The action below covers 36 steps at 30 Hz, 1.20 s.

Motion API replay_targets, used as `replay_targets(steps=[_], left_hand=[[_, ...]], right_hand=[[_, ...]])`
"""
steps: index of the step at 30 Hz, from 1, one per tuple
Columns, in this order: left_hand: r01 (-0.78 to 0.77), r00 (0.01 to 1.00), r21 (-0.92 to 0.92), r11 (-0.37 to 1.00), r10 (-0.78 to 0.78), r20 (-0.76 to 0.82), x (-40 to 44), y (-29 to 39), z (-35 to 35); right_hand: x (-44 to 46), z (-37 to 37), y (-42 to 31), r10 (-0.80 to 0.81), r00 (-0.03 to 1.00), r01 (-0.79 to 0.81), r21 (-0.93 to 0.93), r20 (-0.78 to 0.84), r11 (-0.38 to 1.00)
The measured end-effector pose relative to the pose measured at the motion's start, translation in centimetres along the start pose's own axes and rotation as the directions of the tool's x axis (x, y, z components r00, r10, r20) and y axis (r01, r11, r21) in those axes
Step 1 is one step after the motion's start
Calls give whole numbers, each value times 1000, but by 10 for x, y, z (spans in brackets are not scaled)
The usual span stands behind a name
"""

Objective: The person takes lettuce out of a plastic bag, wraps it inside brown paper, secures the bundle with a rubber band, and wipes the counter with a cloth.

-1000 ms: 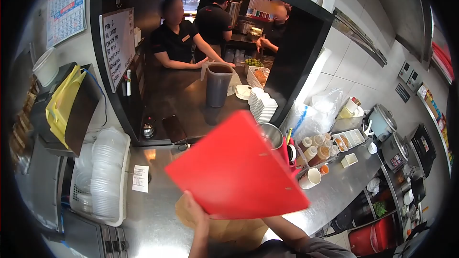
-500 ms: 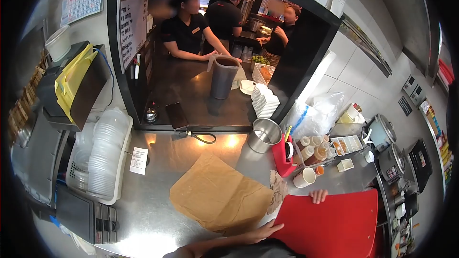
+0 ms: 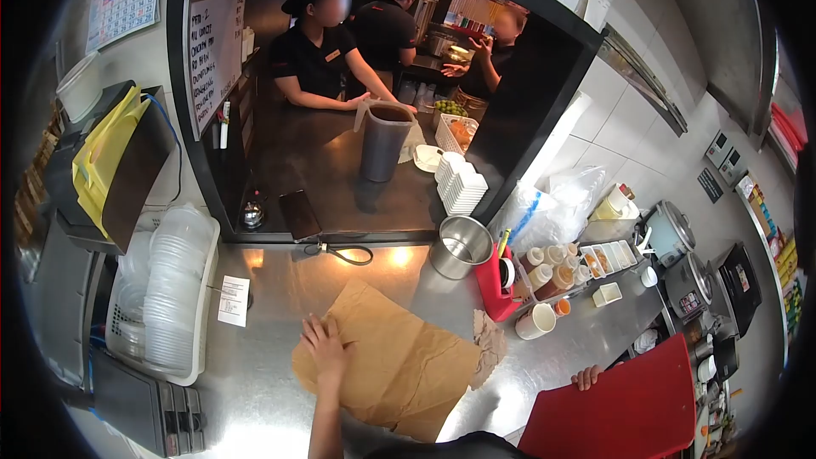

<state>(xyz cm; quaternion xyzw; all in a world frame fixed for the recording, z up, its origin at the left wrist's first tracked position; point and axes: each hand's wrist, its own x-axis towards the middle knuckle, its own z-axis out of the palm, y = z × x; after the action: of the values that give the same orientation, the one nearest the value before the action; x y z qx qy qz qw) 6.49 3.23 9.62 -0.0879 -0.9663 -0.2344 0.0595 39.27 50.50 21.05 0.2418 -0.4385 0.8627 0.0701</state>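
My left hand (image 3: 325,352) lies on the left part of a large creased sheet of brown paper (image 3: 395,348), fingers stretched out. The paper rests on the steel counter. On the right, my right hand (image 3: 586,376) has its fingers curled over the top edge of a flat red board (image 3: 616,412); my thumb is hidden behind or below it. The board is tilted and reaches past the counter's front edge. A crumpled greyish-brown piece of paper or cloth (image 3: 488,348) touches the brown paper's right side.
Left stands a white basket of clear plastic lids (image 3: 174,280), with a receipt (image 3: 233,300) beside it. Behind are a steel pot (image 3: 461,246), a red holder (image 3: 495,285) and sauce bottles (image 3: 557,268). Through the pass window, a co-worker stands at a dark pitcher (image 3: 384,143); others are behind.
My left hand has left the red board and moved left onto the brown paper. The board, in my right hand, has shifted right and down, away from the paper.
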Motion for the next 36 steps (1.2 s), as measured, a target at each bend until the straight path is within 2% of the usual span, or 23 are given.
replay_targets(steps=[4,7,10,11,13,16,18,19,21,22,23,25,26,28,29,30,33,34,36], left_hand=[[53,993,-104,993,-41,109,0,-5,-12],[240,956,-90,966,-219,197,-3,15,-45],[235,972,-128,963,-230,52,-12,-13,-12],[229,973,-177,957,-221,67,-17,-23,-9],[218,976,-272,937,-201,89,-22,-40,-18],[167,960,-310,936,-226,-167,-27,-52,-58],[224,909,-405,887,-340,-242,-33,-50,-102],[247,875,-451,858,-397,-276,-32,-46,-126],[224,828,-461,859,-417,-374,-39,-41,-170],[212,802,-464,860,-424,-420,-41,-39,-184],[115,759,-432,894,-360,-543,-42,-38,-192],[-74,621,-331,941,-216,-753,-46,-35,-205],[-73,621,-314,947,-203,-757,-53,-28,-215],[-133,536,-334,933,-216,-816,-63,-32,-213],[-165,489,-344,924,-226,-843,-69,-34,-209],[-147,466,-411,900,-303,-831,-77,-39,-204],[-301,249,-581,756,-526,-813,-70,-15,-215],[-350,371,-703,619,-598,-710,-74,-17,-216],[-287,587,-781,554,-542,-601,-75,-15,-216]], right_hand=[[24,13,12,37,998,-36,11,-50,999],[43,15,25,32,987,-33,-4,-155,999],[67,17,45,55,951,-65,-20,-304,998],[75,17,53,67,926,-80,-20,-371,997],[94,17,71,101,852,-133,-26,-514,991],[122,16,100,177,673,-297,-43,-718,954],[139,14,121,209,528,-466,-75,-823,882],[147,13,131,209,464,-577,-114,-860,809],[161,14,153,175,386,-808,-240,-906,538],[171,19,162,153,379,-876,-301,-913,376],[183,26,169,106,455,-879,-427,-884,213],[165,-46,208,76,470,-873,-476,-879,-104],[174,-36,209,105,492,-840,-503,-864,-203],[223,7,209,166,531,-739,-550,-831,-390],[224,2,223,163,559,-720,-573,-813,-390],[223,-11,240,159,587,-700,-596,-794,-392],[213,-11,274,131,614,-715,-619,-779,-325],[209,-11,282,119,617,-728,-621,-778,-290],[184,-27,310,131,728,-642,-736,-673,-212]])
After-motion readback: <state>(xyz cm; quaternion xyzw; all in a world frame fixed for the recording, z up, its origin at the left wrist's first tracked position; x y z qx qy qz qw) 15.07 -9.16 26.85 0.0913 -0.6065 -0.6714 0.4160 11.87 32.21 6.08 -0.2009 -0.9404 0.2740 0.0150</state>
